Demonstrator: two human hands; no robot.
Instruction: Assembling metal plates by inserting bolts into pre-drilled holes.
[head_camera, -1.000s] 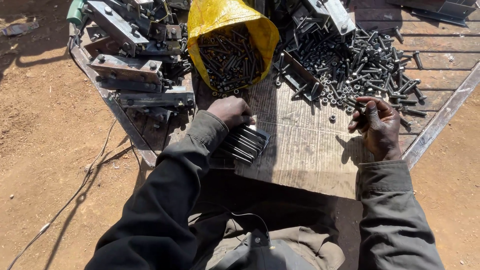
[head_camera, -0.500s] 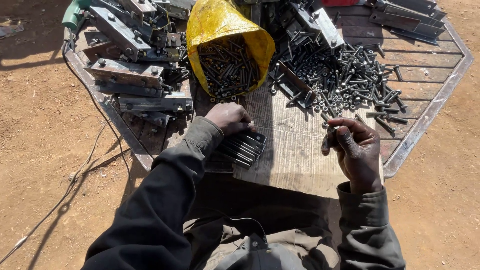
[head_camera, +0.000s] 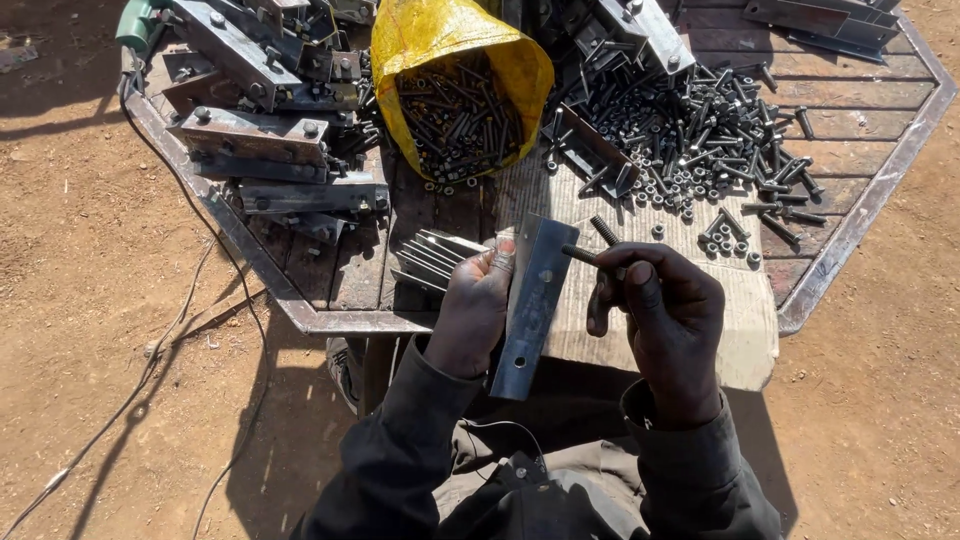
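Note:
My left hand (head_camera: 472, 315) holds a flat grey metal bar (head_camera: 530, 310) with holes, lifted over the near edge of the work table (head_camera: 330, 320). My right hand (head_camera: 660, 315) pinches a dark bolt (head_camera: 585, 257), its tip close to the bar's upper part. A stack of similar flat bars (head_camera: 435, 258) lies on the table just left of my left hand. Both sleeves are dark.
A yellow sack (head_camera: 460, 90) full of bolts lies open at the back. A heap of loose bolts and nuts (head_camera: 700, 140) spreads to the right on cardboard (head_camera: 740, 340). Assembled metal brackets (head_camera: 260, 140) are piled at the left. Cables (head_camera: 150, 370) trail over the dirt ground.
My left hand lifted a flat bar off the stack and brought it toward me. My right hand came in from the bolt heap with a bolt and met the bar.

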